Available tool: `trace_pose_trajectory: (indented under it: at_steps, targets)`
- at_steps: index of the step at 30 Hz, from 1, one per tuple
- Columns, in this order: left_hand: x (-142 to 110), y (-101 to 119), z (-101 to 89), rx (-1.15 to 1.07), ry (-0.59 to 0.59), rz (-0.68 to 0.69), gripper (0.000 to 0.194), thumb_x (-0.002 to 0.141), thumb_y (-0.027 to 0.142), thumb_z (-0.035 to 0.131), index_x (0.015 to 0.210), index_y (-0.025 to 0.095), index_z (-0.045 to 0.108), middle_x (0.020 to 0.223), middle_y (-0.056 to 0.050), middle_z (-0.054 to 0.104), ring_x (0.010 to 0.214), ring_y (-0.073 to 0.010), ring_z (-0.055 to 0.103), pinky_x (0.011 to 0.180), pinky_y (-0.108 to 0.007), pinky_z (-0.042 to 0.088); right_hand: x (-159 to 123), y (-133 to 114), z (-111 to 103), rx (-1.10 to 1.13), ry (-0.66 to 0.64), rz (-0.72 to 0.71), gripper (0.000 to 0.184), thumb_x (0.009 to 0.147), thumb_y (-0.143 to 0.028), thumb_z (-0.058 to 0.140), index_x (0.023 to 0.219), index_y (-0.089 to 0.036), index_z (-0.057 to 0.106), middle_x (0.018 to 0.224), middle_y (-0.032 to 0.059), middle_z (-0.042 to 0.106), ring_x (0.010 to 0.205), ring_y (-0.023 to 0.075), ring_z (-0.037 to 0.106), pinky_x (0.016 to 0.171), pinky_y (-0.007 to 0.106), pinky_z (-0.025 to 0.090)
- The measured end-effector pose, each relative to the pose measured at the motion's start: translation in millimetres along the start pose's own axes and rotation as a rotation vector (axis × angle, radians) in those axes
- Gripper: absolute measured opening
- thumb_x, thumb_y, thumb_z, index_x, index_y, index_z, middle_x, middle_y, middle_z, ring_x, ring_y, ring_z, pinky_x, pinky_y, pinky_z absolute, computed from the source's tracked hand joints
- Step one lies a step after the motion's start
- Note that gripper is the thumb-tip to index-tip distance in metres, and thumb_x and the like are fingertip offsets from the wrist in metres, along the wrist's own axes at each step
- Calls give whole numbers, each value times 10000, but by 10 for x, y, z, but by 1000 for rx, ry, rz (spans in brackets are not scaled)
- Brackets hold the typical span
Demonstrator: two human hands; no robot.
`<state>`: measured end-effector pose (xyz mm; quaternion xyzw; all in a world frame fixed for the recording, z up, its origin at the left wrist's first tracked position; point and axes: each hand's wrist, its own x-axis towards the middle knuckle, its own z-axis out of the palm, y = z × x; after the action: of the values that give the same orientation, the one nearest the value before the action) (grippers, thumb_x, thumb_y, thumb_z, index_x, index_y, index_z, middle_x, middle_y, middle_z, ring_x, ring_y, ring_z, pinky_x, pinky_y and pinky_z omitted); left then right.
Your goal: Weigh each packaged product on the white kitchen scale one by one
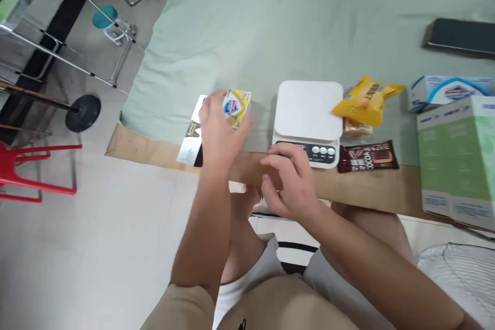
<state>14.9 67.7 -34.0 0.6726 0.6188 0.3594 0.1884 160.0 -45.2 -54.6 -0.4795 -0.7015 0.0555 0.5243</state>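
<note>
Shirt (286, 304) nearest, right fingers (288, 151) apart, left fingers (206, 109) straddle a yellow box (238, 108) (logo (232, 106) up; grip, long axis unclear).

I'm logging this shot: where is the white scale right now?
In the head view, the white scale lies near the middle, just beyond the right hand, between the yellow box on its left and the cocoa bar on its right.

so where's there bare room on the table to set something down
Widest: the green cloth beyond the white scale, left of the black phone. A narrow strip separates the small yellow box, at the left hand, from the scale. Crowded: right of the scale, with the yellow packet, cocoa bar and green box.
</note>
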Motion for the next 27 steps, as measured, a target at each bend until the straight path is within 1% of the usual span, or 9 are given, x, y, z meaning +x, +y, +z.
trace_pose_trajectory:
  at_steps: [4, 6, 9, 11, 13, 17, 19, 22, 27]
  targets:
    - [-38, -108, 114, 49, -146, -41, 709, 771, 258, 771, 1422, 261, 490, 1516, -164, 540, 1421, -392, 514, 1154, -574, 471, 43, -22, 245, -18, -72, 94, 377, 853, -115, 567, 1219, -205, 550, 1248, 162, 629, 1155, 269, 645, 965, 472, 580]
    - [-62, -127, 144, 30, -152, -86, 717, 786, 260, 768, 1439, 278, 472, 1523, -159, 530, 1412, -391, 520, 1127, -560, 490, 89, -14, 313, -4, -115, 135, 407, 863, -120, 547, 1260, -205, 523, 1351, 194, 612, 1285, 288, 627, 1015, 508, 579]
    - [-66, -121, 141, -13, -158, -130, 667, 826, 247, 741, 1433, 285, 465, 1404, -134, 616, 1343, -372, 565, 1106, -539, 498, 139, -28, 369, -2, -177, 181, 464, 857, -123, 530, 1309, -221, 490, 1428, 189, 600, 1458, 321, 541, 1059, 553, 575]
    - [-62, -101, 113, -49, -162, -140, 638, 844, 257, 728, 1423, 280, 461, 1356, -126, 645, 1315, -364, 578, 1091, -532, 506, 151, -43, 378, 9, -196, 200, 488, 856, -127, 531, 1329, -237, 478, 1448, 173, 600, 1510, 333, 497, 1075, 572, 574]
    - [-75, -68, 79, -92, -129, -125, 629, 849, 299, 740, 1410, 290, 456, 1373, -117, 641, 1324, -353, 571, 1099, -526, 508, 148, -40, 363, 30, -179, 197, 499, 858, -124, 534, 1339, -247, 480, 1499, 168, 572, 1512, 329, 500, 1098, 580, 570]
    - [-161, 57, 54, -142, -66, 27, 597, 884, 364, 741, 1403, 291, 454, 1455, -109, 598, 1383, -316, 548, 1177, -491, 470, 127, 31, 243, 61, -90, 166, 498, 861, -128, 546, 1342, -252, 499, 1578, 171, 498, 1511, 319, 498, 1159, 610, 533]
    - [-208, 150, 93, -144, -103, 115, 584, 908, 415, 729, 1411, 289, 460, 1482, -109, 583, 1419, -317, 531, 1195, -484, 456, 117, 80, 134, 36, -75, 192, 483, 872, -143, 547, 1339, -256, 498, 1575, 171, 492, 1529, 328, 472, 1172, 641, 515]
    - [-253, 304, 229, -138, -181, 198, 598, 912, 500, 727, 1414, 291, 478, 1494, -104, 588, 1436, -333, 520, 1193, -483, 454, 101, 146, -70, -6, -68, 243, 468, 885, -161, 550, 1336, -270, 490, 1569, 169, 492, 1534, 339, 460, 1177, 662, 504]
    - [-300, 528, 532, -148, -227, 240, 637, 846, 361, 774, 1401, 247, 485, 1449, -113, 623, 1366, -317, 563, 1190, -460, 452, 39, 250, -420, -136, 26, 251, 418, 893, -182, 569, 1293, -291, 520, 1482, 152, 541, 1451, 346, 523, 1183, 678, 472]
